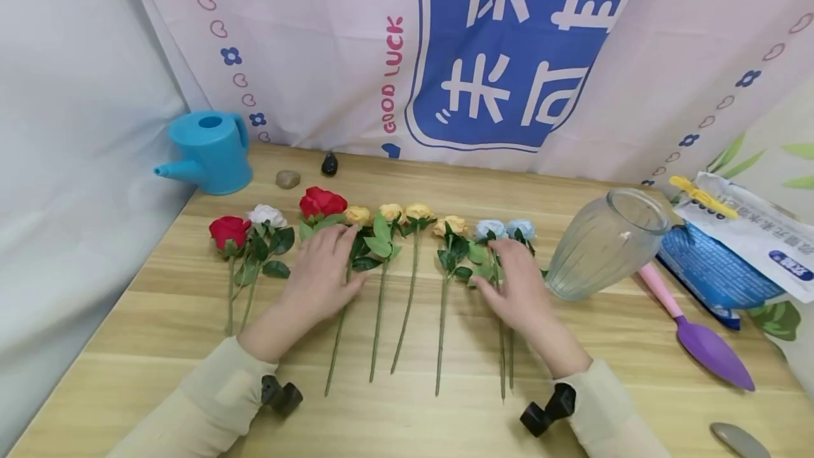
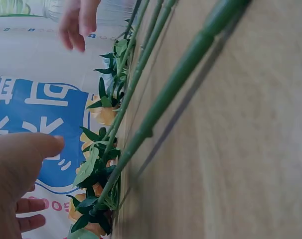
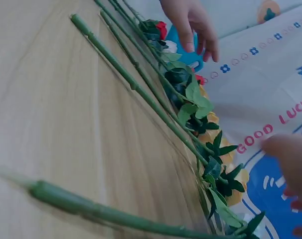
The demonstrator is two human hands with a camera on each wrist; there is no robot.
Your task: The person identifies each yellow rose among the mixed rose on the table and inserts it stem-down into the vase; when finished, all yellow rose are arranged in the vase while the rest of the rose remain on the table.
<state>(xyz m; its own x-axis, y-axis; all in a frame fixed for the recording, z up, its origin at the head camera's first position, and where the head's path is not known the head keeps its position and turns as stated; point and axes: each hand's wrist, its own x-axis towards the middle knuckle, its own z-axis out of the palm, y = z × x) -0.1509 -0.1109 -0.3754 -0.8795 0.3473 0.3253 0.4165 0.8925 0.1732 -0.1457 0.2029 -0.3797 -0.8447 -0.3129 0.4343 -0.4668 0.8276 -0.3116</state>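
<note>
Artificial roses lie in a row on the table, stems toward the person. My left hand (image 1: 324, 267) hovers over the leaves below a red rose (image 1: 322, 202) and a yellow rose (image 1: 357, 215), fingers loosely extended, holding nothing. In the left wrist view its thumb (image 2: 41, 145) stands apart from the stems. Over the leaves of two blue roses (image 1: 491, 230) is my right hand (image 1: 518, 285), thumb and fingers apart and nothing gripped. Several yellow roses (image 1: 450, 225) lie between the hands. Another red rose (image 1: 229, 232) and a white rose (image 1: 267, 215) lie left of them.
A ribbed glass vase (image 1: 598, 249) stands tilted in view at right. Beyond it are a blue-and-white bag (image 1: 731, 260) with a yellow clip (image 1: 702, 196) and a purple trowel (image 1: 712, 352). A blue watering can (image 1: 213, 154) and stones (image 1: 288, 179) sit at back left.
</note>
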